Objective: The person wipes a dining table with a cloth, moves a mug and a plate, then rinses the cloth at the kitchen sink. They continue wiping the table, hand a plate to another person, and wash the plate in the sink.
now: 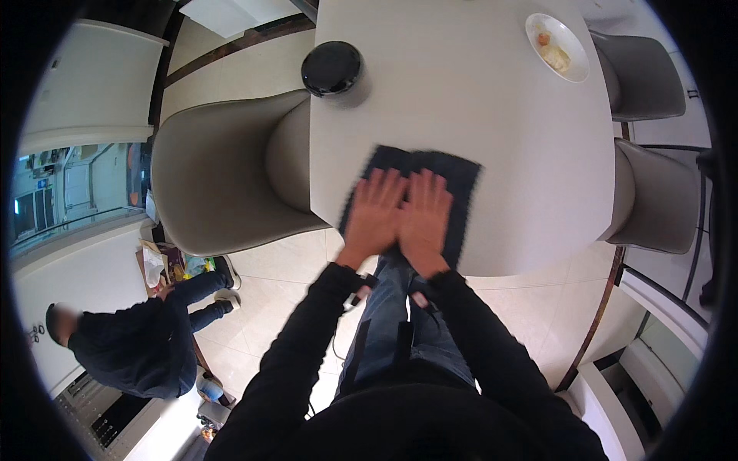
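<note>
A dark cloth [463, 173] with zigzag-cut edges lies spread at the near edge of a pale table [438, 109]. Both palms rest flat on it, side by side, with the fingers extended towards the far side of the table. My left hand [373, 216] covers the cloth's left part and is slightly blurred. Touching it at the thumbs, my right hand [425, 213] presses on the middle of the cloth. Neither hand grips the fabric. Much of the cloth's middle is hidden under the hands.
A round container with a glossy black lid [331, 68] stands at the table's left edge. At the far right is a white bowl [576, 66] with food in it. Grey chairs [213, 173] flank the table. A person [138, 346] sits at the lower left beside some bags [155, 265].
</note>
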Available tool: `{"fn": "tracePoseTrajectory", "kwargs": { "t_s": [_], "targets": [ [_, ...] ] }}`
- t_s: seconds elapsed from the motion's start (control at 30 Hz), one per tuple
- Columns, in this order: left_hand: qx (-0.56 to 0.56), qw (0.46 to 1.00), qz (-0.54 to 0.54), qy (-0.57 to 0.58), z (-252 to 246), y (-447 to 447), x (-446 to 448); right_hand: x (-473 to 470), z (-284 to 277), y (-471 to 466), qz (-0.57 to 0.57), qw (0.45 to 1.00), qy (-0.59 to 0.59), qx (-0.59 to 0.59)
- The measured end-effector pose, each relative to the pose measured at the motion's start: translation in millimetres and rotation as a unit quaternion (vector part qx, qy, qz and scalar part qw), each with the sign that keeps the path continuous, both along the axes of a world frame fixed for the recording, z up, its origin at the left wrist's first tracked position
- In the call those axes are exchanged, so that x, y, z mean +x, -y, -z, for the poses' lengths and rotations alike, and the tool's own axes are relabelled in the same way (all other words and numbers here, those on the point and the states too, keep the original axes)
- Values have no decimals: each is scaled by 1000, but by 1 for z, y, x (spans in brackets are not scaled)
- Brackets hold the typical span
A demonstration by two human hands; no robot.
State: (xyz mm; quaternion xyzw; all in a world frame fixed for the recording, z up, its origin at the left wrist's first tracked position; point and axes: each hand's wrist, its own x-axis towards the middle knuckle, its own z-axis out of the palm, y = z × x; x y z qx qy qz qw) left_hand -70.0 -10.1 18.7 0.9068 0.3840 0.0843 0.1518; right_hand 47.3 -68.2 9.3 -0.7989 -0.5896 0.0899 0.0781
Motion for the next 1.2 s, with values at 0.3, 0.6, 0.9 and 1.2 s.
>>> {"fn": "tracePoseTrajectory", "kwargs": {
  "t_s": [0.3, 0.6, 0.9, 1.2],
  "targets": [
    [28, 954, -299, -5, 20, -74, -83, -75, 4, -145, -243, 946, -94, 194],
    [9, 980, -188, -66, 0, 19, -49, -30, -13, -27, -216, 956, -172, 97],
    [38, 974, -198, -99, 2, 33, 56, 99, -47, 119, 19, 900, -387, 199],
    [5, 996, 41, 80, 2, 145, 345, 238, -61, 245, 260, 901, -276, 212]
  ]
}}
